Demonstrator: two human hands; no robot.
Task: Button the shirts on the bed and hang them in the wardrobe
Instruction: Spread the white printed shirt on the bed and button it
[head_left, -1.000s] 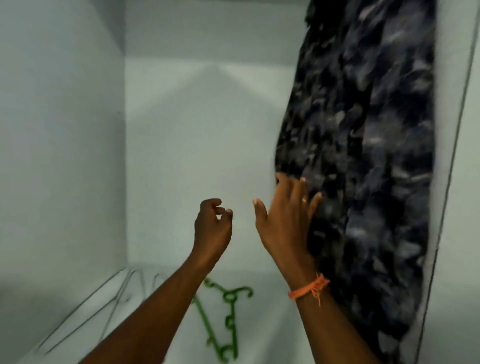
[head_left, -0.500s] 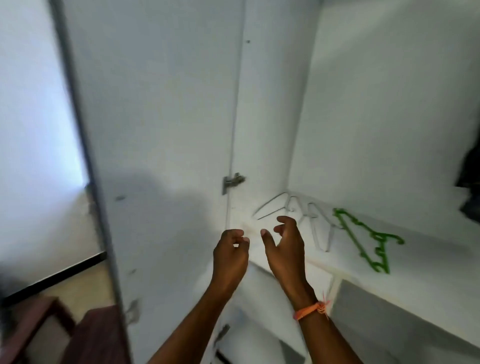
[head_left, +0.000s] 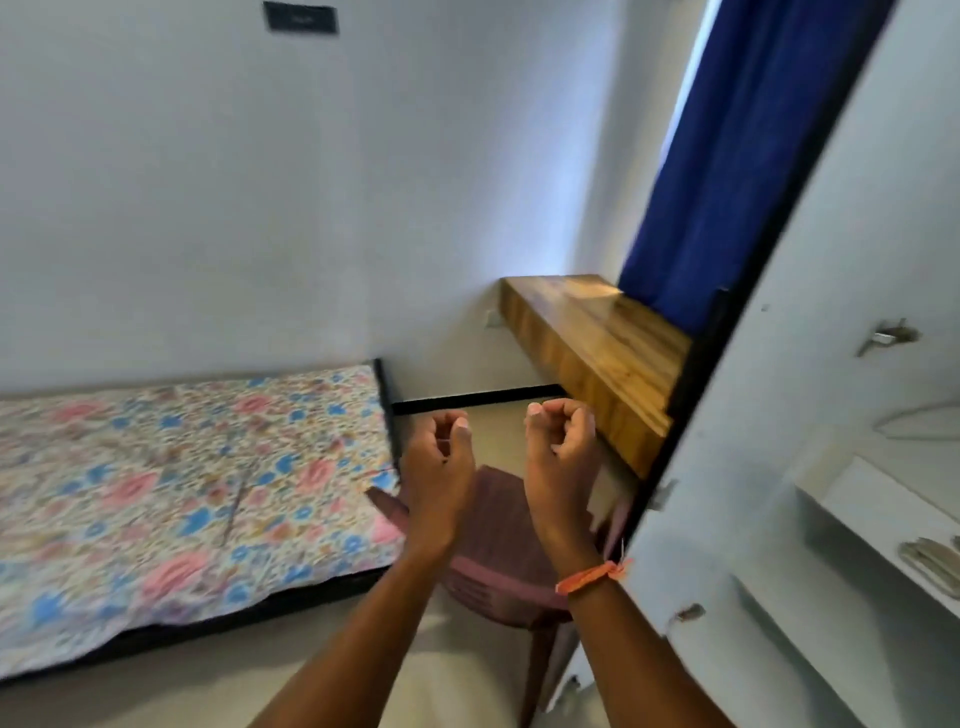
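My left hand (head_left: 439, 467) and my right hand (head_left: 561, 457) are raised side by side in front of me, fingers loosely curled, holding nothing. An orange thread band circles the right wrist. The bed (head_left: 182, 483) with its floral sheet lies at the left; no shirt shows on the part of it in view. The open white wardrobe door (head_left: 779, 389) fills the right side, and beyond it a white wardrobe shelf (head_left: 883, 519) is partly visible. The hanging shirt is out of view.
A maroon plastic chair (head_left: 498, 551) stands just below my hands, between the bed and the wardrobe door. A wooden wall desk (head_left: 597, 332) juts out behind it, under a blue curtain (head_left: 743, 156). Beige floor runs along the bed's near side.
My view has swung left from the wardrobe's inside and the hung dark shirt to the bed. My right hand left the shirt, and both hands stay raised and hold nothing.
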